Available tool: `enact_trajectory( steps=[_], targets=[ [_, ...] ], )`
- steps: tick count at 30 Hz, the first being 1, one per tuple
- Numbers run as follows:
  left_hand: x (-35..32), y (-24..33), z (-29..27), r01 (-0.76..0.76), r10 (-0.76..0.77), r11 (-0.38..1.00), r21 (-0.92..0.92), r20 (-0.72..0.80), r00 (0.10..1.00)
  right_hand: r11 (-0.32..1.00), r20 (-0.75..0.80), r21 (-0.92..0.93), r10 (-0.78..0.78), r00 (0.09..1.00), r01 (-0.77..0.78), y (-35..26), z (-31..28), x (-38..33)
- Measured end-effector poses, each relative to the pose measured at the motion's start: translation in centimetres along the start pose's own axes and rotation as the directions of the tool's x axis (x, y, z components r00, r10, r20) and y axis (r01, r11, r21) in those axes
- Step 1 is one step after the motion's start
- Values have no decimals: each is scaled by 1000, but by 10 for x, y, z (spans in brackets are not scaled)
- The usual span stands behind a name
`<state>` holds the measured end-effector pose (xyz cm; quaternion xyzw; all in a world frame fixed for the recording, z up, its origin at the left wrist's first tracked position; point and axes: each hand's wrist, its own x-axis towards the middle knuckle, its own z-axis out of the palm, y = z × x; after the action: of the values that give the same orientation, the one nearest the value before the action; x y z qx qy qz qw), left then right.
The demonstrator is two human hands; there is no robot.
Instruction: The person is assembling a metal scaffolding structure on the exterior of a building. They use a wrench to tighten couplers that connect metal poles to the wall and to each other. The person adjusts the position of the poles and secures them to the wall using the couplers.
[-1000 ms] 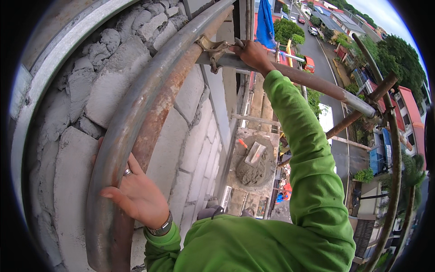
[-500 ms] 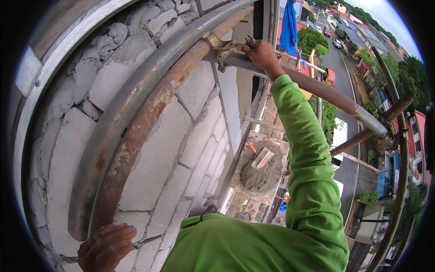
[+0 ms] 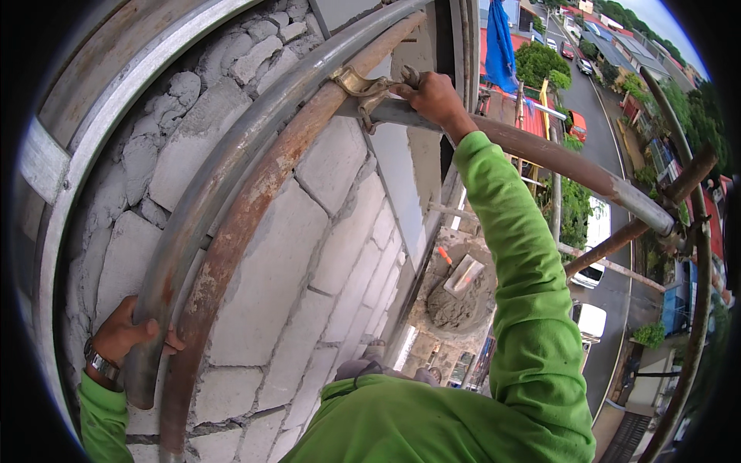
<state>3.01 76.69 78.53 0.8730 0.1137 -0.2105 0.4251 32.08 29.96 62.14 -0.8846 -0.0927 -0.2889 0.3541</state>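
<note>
My left hand (image 3: 131,337), with a wristwatch and a green sleeve, grips the lower end of a grey scaffold pipe (image 3: 224,177) that runs up along the block wall. A rusty pipe (image 3: 255,208) lies right beside it. My right hand (image 3: 432,96) reaches up, arm stretched in a green sleeve, and holds a horizontal brown pipe (image 3: 556,158) right at a metal scaffold clamp (image 3: 363,85) that joins it to the long pipes.
A grey block wall (image 3: 309,255) with rough mortar joints fills the left. Far below lie a mortar pile with a trowel (image 3: 463,289), a street with parked vehicles (image 3: 598,239), trees and roofs. More scaffold pipes (image 3: 695,293) curve along the right. A blue cloth (image 3: 498,38) hangs above.
My left hand has slid down the wall side and closed round the grey pipe's lower end. My right hand has stayed at the clamp. The view has tilted slightly.
</note>
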Motion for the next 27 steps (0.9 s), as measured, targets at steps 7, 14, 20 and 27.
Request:
enact_trajectory(
  steps=[7,14,20,27],
  targets=[
    [27,-25,-14,240,47,825,-512,486,873,1000,-18,-7,-11,1000,11,0,4,-2],
    [13,-7,7,229,-102,899,-372,332,938,997,-29,-72,-19,999,17,-10,-4,-6],
    [5,3,29,209,-133,915,-345,230,964,994,-28,-105,-26,999,23,-8,2,-4],
    [7,-7,31,113,-60,953,-281,192,980,994,-52,-95,-52,997,47,-9,3,-6]
  ],
)
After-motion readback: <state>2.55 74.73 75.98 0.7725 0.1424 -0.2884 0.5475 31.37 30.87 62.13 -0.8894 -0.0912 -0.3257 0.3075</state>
